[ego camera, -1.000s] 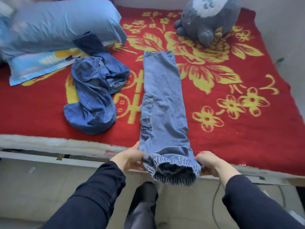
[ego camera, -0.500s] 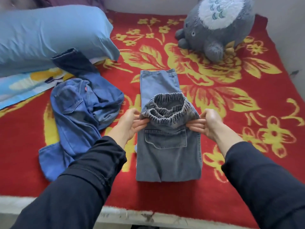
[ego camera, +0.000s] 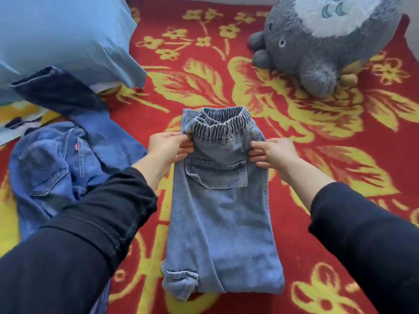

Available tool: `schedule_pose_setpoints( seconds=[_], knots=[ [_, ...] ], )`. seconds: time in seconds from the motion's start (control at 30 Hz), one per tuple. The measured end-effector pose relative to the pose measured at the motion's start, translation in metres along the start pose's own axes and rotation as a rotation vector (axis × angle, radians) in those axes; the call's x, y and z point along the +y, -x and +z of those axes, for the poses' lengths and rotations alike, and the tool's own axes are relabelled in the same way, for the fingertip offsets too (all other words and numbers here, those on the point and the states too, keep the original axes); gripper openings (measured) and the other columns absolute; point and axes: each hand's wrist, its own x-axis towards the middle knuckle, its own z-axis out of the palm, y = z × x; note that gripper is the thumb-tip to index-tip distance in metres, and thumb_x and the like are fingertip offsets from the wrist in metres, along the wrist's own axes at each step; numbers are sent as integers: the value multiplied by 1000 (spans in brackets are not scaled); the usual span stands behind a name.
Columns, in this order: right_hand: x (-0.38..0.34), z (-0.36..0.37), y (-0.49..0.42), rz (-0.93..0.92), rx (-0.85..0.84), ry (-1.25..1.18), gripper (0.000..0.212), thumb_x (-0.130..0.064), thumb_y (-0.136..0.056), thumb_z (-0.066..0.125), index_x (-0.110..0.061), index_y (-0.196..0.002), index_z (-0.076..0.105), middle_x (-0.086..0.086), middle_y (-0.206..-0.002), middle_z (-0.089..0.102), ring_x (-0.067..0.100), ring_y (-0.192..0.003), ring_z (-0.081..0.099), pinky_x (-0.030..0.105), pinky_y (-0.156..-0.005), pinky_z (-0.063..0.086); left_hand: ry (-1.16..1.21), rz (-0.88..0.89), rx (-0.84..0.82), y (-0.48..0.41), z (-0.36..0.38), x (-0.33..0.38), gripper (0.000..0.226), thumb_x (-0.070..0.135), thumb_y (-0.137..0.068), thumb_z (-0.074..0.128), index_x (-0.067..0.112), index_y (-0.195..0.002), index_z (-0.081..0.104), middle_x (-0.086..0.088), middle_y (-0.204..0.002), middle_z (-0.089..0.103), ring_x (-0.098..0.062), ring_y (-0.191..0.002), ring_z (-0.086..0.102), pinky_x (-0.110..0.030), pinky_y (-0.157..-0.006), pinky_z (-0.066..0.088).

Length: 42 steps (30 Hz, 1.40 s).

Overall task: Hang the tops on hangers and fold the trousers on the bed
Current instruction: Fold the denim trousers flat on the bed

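A second ago the light denim trousers (ego camera: 222, 223) lay at full length, their elastic waistband (ego camera: 221, 124) hanging off the near side of the bed (ego camera: 340, 234); now the waistband has been carried up and over, so the trousers lie doubled on the red blanket. The left hand (ego camera: 169, 148) and right hand (ego camera: 273, 152) each pinch the cloth just below the waistband, fingers curled on it. The first fold looks nearly set, likely with one more to come. The leg hems peek out past the waistband at far left, and a loose flap juts at the near left corner. Open blanket lies to the right; the crumpled darker jeans (ego camera: 56, 159) sit just beside the left sleeve; the pillow (ego camera: 63, 35) and plush toy (ego camera: 317, 48) are well apart.
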Motion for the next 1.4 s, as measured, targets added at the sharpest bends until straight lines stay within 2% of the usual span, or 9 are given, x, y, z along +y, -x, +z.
schedule_pose_setpoints(
  seconds=[0.13, 0.23, 0.37, 0.5, 0.77, 0.97, 1.1, 1.23, 1.4],
  knots=[
    [-13, 9, -44, -129, 31, 28, 19, -16, -85, 71, -4, -99, 66, 13, -96, 73, 16, -77, 69, 23, -65, 56, 64, 109, -20, -40, 9, 10, 22, 9, -89, 64, 9, -112, 62, -5, -92, 67, -6, -73, 68, -15, -61, 51],
    [4, 15, -60, -117, -125, 32, 73, -11, -85, 70, -11, -148, 31, 6, -138, 54, 16, -115, 59, 27, -81, 47, 66, 155, -152, -52, 15, -7, 70, 12, -87, 67, 22, -147, 33, 2, -132, 52, -7, -124, 50, -23, -90, 40],
    [61, 19, -45, -280, -271, 660, 79, -13, -84, 64, -17, -152, 25, 3, -152, 37, 19, -141, 34, 31, -110, 34, -693, 349, -236, -32, 18, -71, 70, 32, -92, 61, 25, -151, 25, -2, -159, 19, -9, -145, 15, -25, -112, 18],
    [100, 15, -22, -517, -303, 1096, 76, -36, -93, 54, -17, -155, 15, 4, -162, 12, 18, -149, 5, 30, -119, 8, -1392, 546, -217, -4, 7, -126, 69, 47, -97, 37, 24, -155, 7, -4, -160, -18, -18, -145, -22, -43, -117, -7],
    [155, 11, 40, -387, -424, 1425, 78, -62, -94, 29, -25, -155, -4, 2, -161, -17, 19, -147, -19, 39, -119, -8, -1522, 508, -461, 57, -7, -165, 87, 68, -84, 36, 33, -152, -8, -6, -154, -33, -16, -138, -37, -40, -114, -21],
    [183, -15, 78, -388, -339, 1525, 72, -57, -98, 24, -25, -154, -10, 2, -161, -17, 19, -148, -15, 41, -119, -2, -1449, 500, -402, 85, -50, -181, 84, 58, -84, 42, 43, -150, -7, 0, -159, -21, -17, -146, -21, -39, -118, -8],
    [196, -17, 108, -287, -22, 991, 73, -45, -95, 50, -12, -153, 19, 8, -159, 18, 24, -145, 19, 41, -115, 24, -1012, 354, -11, 123, -65, -204, 91, 56, -80, 64, 20, -150, 18, -6, -152, 23, -24, -139, 24, -40, -112, 25],
    [216, -9, 140, -44, 232, 659, 44, -44, -89, 60, -8, -114, 52, 11, -116, 49, 32, -112, 49, 45, -93, 42, -571, 209, 153, 152, -54, -224, 57, 39, -77, 76, 18, -119, 42, 2, -115, 52, -20, -107, 52, -32, -86, 41],
    [229, 3, 151, -37, 248, 643, 26, -22, -93, 57, -11, -74, 43, 11, -81, 54, 33, -83, 50, 37, -66, 31, -384, 93, 264, 154, -50, -226, 33, 21, -77, 79, 16, -98, 54, 0, -92, 64, -20, -88, 61, -26, -70, 39]
  ],
)
